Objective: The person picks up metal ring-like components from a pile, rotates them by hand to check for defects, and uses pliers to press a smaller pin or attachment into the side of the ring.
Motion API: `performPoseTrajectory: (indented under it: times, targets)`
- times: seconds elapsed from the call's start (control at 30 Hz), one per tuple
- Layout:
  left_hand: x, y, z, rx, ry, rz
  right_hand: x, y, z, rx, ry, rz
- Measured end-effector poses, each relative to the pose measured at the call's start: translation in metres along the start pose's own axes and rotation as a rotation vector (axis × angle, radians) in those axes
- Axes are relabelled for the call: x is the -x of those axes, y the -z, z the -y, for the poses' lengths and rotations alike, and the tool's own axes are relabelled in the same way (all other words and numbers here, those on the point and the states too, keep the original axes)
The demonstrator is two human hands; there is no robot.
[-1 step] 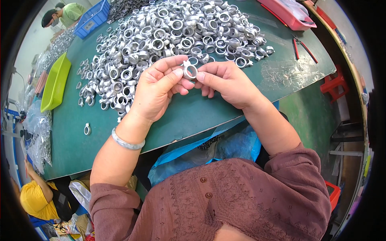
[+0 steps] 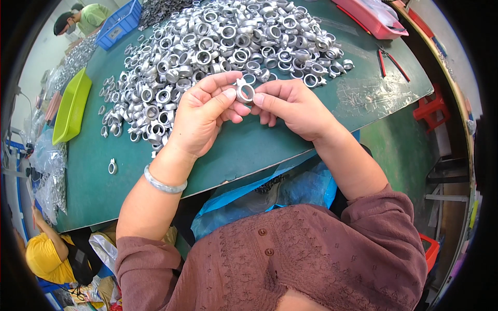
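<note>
My left hand (image 2: 202, 114) and my right hand (image 2: 293, 106) meet over the green table (image 2: 249, 150). Together they pinch one silver metal ring part (image 2: 245, 92) between thumbs and fingertips. A grey bracelet (image 2: 163, 182) sits on my left wrist. Just beyond the hands lies a large heap of the same silver ring parts (image 2: 218, 46), spread across the far half of the table. One single ring (image 2: 112, 167) lies apart near the table's left front.
A yellow-green tray (image 2: 71, 106) lies at the left, a blue crate (image 2: 120, 23) at the far left, a red tray (image 2: 371, 18) at the far right with red-handled pliers (image 2: 391, 63) near it. A blue plastic bag (image 2: 270, 192) hangs below the table edge. Other people sit at top left (image 2: 83, 18) and lower left (image 2: 49, 256).
</note>
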State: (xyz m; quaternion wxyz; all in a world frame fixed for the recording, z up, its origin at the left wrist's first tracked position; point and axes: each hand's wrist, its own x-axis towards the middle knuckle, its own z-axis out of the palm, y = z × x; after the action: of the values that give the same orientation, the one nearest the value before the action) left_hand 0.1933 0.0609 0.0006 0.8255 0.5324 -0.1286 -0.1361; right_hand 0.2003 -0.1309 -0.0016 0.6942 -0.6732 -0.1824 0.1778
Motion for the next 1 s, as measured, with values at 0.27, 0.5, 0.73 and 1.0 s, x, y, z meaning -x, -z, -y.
performPoseTrajectory:
  times: [0.27, 0.5, 0.73, 1.0]
  targets:
    - [0.0008, -0.0018, -0.001, -0.049, 0.014, -0.025, -0.0001, -0.0013, -0.0009, 0.031, 0.017, 0.008]
    - [0.0018, -0.0005, -0.0006, -0.017, 0.034, -0.004, -0.0006, -0.0035, -0.0041, 0.049, 0.038, -0.029]
    - [0.0007, 0.0026, 0.0024, 0.012, 0.005, 0.023, -0.0011, -0.0048, -0.0065, 0.031, 0.106, -0.062]
    - [0.0004, 0.0037, 0.0039, -0.011, -0.007, 0.04, -0.0018, -0.0043, -0.0071, 0.098, 0.151, -0.061]
